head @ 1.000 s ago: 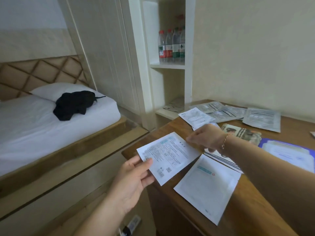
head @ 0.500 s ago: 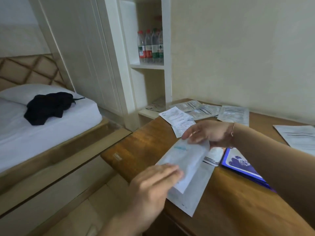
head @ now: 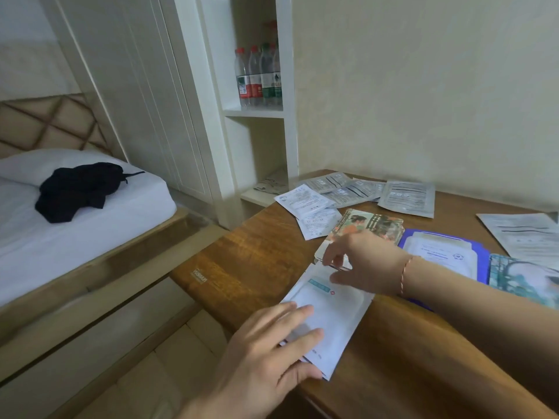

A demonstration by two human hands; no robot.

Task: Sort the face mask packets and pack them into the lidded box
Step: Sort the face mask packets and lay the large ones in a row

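— What are the hands doing?

— The left hand lies flat, fingers straight, pressing on the near end of a stack of white packets. These are smooth, flat rectangles with a pale blue label strip, and they overhang the near edge of the worktop. The right hand sits at the far end of the stack, fingers loosely spread and bent downward, fingertips touching the top packet; it grips nothing that I can see. A thin red cord circles that wrist.

— And around them?

— At twelve o'clock from the right hand lies a glossy illustrated packet with rounded corners. At eleven o'clock lie two white printed sachets, overlapping. Beyond them, at about one o'clock, lies a fan of dull silver foil packets, slightly crinkled. At three o'clock sits a blue box with a white packet lying in it, and another picture-printed packet just beside that. The worktop is varnished brown wood with visible grain.

— Further out?

— A white shelf unit holds clear plastic water bottles. At nine o'clock lies a bed with white sheets and a rumpled black garment.
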